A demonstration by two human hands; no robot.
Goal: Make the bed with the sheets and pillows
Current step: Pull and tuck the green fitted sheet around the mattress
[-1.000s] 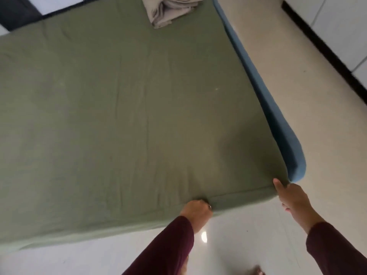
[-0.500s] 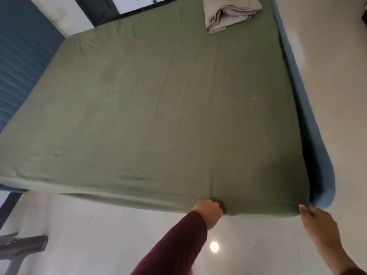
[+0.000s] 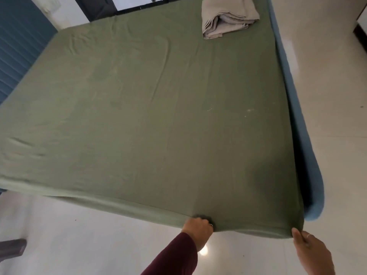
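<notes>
Green sheet [image 3: 158,120] spread over the bed, near edge bunched in the clenched left hand [image 3: 197,229] and near-right corner pinched by the right hand [image 3: 309,249]: soft, light, stretchy cloth, probably best gripped at hems and corners.

Glossy pale tiled floor [image 3: 327,96], lower and right frame; blue ribbed panel [image 3: 17,54], upper left; dark object [image 3: 12,250], lower left edge.

Left hand [image 3: 196,228] fisted, right hand [image 3: 311,249] extended, thumb up.
</notes>
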